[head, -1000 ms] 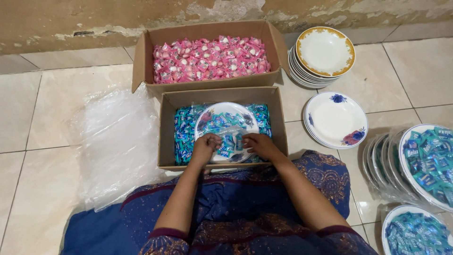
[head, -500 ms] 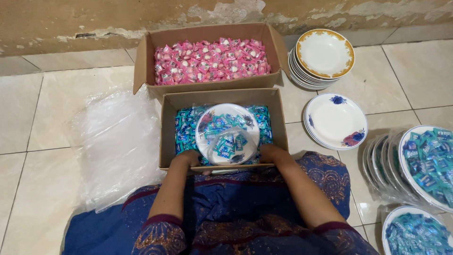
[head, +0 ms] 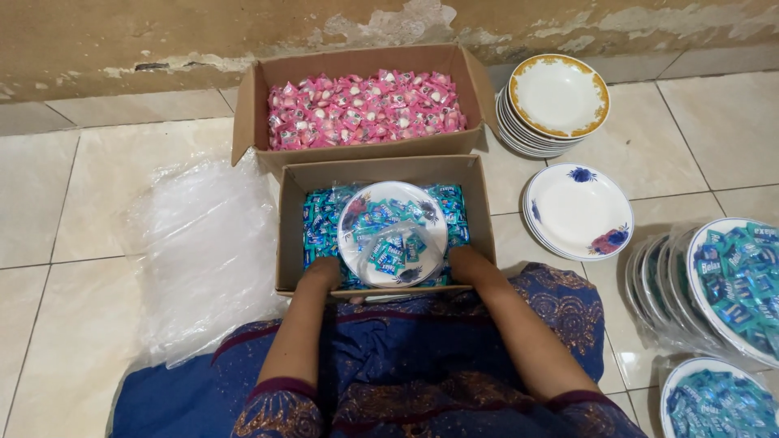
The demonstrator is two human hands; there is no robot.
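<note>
Both hands, left hand point(head: 323, 272) and right hand point(head: 464, 261), dug into blue candies point(head: 320, 223) in the centre box point(head: 381, 172) beside a wrapped plate point(head: 393, 234), grip hidden, cannot tell.

Pale glossy tiled floor point(head: 89, 211) with dark grout lines, meeting a stained wall. Directly on it: two open brown cardboard boxes point(head: 381, 166), crumpled clear plastic sheeting point(head: 203, 251), a stack of gold-rimmed white plates point(head: 556, 101), a blue-flowered white plate point(head: 578, 211), and wrapped candy-filled plates point(head: 726, 284).
</note>
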